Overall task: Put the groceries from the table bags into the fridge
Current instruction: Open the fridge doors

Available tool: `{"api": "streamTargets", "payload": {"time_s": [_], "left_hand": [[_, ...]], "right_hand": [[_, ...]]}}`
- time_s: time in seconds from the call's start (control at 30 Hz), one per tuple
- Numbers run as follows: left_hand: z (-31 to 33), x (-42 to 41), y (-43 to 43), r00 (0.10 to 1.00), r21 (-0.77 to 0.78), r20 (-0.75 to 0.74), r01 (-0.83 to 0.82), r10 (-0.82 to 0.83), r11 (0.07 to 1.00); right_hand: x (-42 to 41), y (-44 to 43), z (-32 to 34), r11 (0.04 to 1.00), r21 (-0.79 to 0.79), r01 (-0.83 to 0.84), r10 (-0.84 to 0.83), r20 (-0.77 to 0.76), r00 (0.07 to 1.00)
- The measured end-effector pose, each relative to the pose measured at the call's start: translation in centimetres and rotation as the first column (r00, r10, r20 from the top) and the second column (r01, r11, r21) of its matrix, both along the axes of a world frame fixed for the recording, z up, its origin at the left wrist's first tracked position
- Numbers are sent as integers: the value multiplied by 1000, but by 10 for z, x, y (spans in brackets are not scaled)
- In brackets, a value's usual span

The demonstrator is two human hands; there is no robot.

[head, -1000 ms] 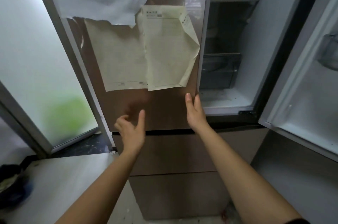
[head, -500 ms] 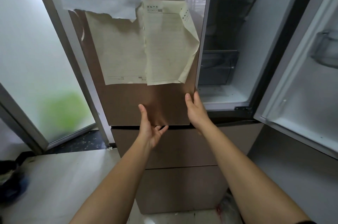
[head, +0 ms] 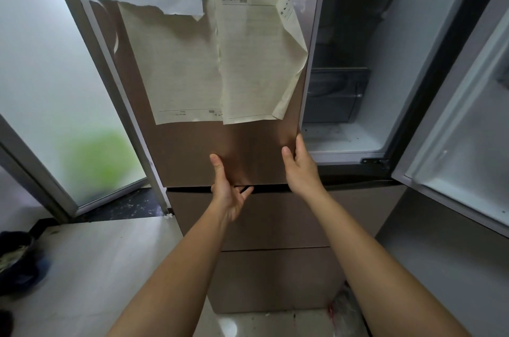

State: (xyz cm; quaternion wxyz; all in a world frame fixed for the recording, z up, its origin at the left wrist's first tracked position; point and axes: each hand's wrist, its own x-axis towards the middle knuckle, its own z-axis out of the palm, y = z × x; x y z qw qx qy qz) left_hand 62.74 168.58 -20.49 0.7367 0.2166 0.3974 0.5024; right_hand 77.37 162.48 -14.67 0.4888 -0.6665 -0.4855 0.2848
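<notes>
Papers [head: 220, 61] on left fridge door [head: 192, 154].

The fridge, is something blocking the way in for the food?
Partly. The left fridge door, with papers stuck on it, is shut, both hands on it: left hand at its bottom edge, right hand at its right edge. The right door is open, with nothing visible blocking that compartment.
</notes>
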Motion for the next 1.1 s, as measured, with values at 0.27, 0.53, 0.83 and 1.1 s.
{"api": "streamTargets", "payload": {"time_s": [0.27,0.53,0.83,1.1], "left_hand": [[15,-4,-21,998,4,54,14,-14,1000],[15,-1,-42,991,-56,57,-118,121,991],[22,-45,-94,976,-62,-197,-107,93,992],[57,-72,-162,772,235,-531,-261,348,936]], "right_hand": [[-3,-8,-17,999,39,14,-14,-3,1000],[4,-51,-40,965,262,5,-47,153,987],[-3,-69,-53,938,328,-115,136,-40,990],[-51,-89,-63,899,403,-172,130,131,983]]}}
